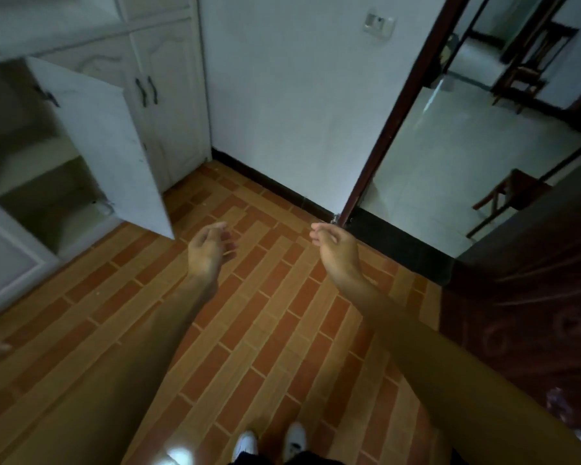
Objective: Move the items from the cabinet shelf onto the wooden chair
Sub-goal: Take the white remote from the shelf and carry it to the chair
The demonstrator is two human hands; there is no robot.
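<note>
Both my hands hang in front of me over the brick-patterned floor, holding nothing. My left hand [208,251] has loosely curled, parted fingers. My right hand [332,248] is also loosely curled with fingers apart. At the left stands the white cabinet [168,95] with one door [108,146] swung open. Its inner shelf [34,166] is dim and blurred, and I make out no items on it. A wooden chair [510,196] stands in the room beyond the doorway at the right. Another wooden chair [530,72] is farther back.
A dark wooden door [534,280] stands open at the right, beside the dark door frame [393,112]. A white wall with a switch plate [379,24] faces me. My white shoes [269,444] show at the bottom edge.
</note>
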